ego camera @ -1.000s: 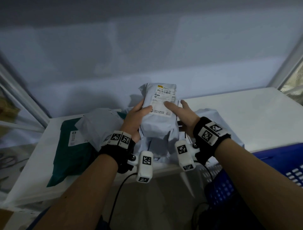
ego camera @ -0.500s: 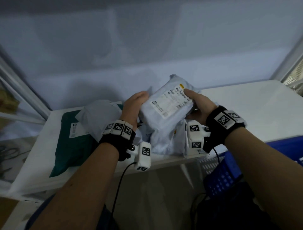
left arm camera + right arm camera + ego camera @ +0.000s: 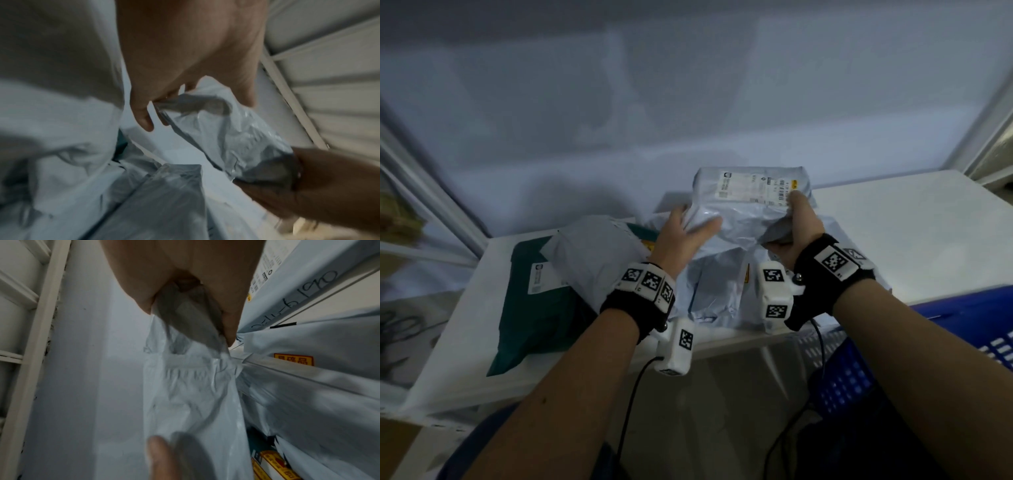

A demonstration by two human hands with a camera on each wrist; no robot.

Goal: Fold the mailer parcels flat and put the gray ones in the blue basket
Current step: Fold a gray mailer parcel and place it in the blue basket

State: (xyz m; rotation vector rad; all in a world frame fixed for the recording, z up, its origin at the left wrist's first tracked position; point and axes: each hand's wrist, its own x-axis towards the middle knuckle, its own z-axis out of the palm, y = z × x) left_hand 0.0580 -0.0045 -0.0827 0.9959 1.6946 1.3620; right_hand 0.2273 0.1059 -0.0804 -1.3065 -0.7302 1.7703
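I hold a gray mailer parcel above the white table, its white shipping label turned sideways along the top. My left hand grips its left end, thumb on the front and fingers behind. My right hand pinches the bunched flap at its right end. More gray mailers lie piled under it, and another gray mailer sits to the left. The blue basket stands below the table at the lower right.
A dark green mailer with a white label lies on the table's left part. A white wall closes off the back. White frame rails run at both sides. Cables hang from both wrist cameras below the table's front edge.
The gray parcel has turned from upright, through a tilt, to lying sideways with its label along the top. My right hand has shifted from the parcel's side to pinching its flap.
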